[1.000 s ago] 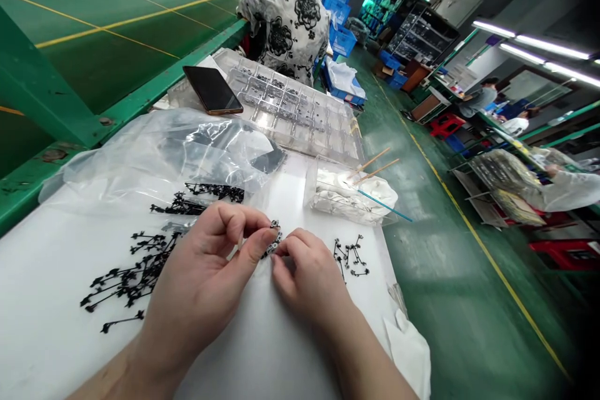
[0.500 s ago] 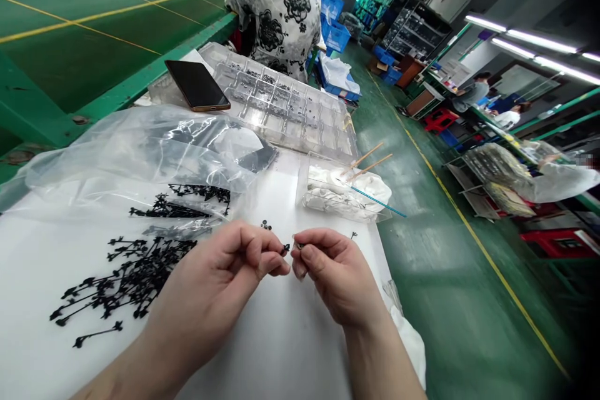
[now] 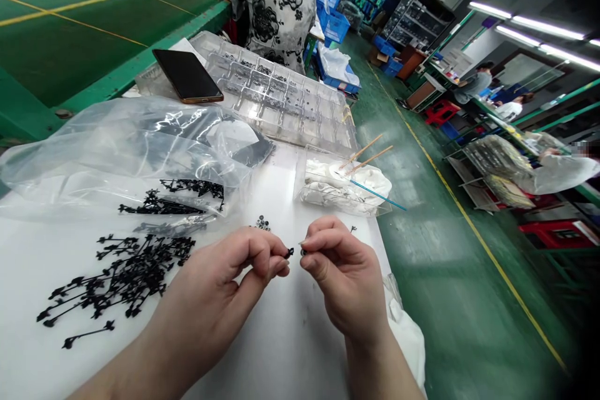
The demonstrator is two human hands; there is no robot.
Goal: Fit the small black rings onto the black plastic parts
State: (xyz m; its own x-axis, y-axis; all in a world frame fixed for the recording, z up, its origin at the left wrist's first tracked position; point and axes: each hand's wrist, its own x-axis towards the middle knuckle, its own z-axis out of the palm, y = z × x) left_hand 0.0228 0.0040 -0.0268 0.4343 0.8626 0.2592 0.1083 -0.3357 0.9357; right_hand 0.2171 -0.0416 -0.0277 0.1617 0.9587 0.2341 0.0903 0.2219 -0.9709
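Observation:
My left hand (image 3: 234, 281) is closed, pinching a small black part (image 3: 290, 253) that pokes out past the fingertips. Facing it across a narrow gap, my right hand (image 3: 349, 278) pinches a tiny dark round piece (image 3: 304, 252), mostly covered by thumb and finger. Just behind the hands lie several small round dark pieces (image 3: 263, 223) on the white tabletop (image 3: 281, 337). To the left of my left hand spreads a pile of thin black stemmed parts (image 3: 126, 275), with a single one (image 3: 89, 334) lying apart in front.
A clear plastic bag (image 3: 117, 144) covers the left back, near a phone (image 3: 187, 76) and a compartmented clear tray (image 3: 281, 97). A clear box (image 3: 344, 184) holds white cloth and sticks. Beyond sits a person in a flowered top (image 3: 276, 6). Green floor (image 3: 431, 262) lies right.
The fingertips of my two hands are slightly farther apart, and the right fingers have shifted around their piece. The whole view has shifted a little.

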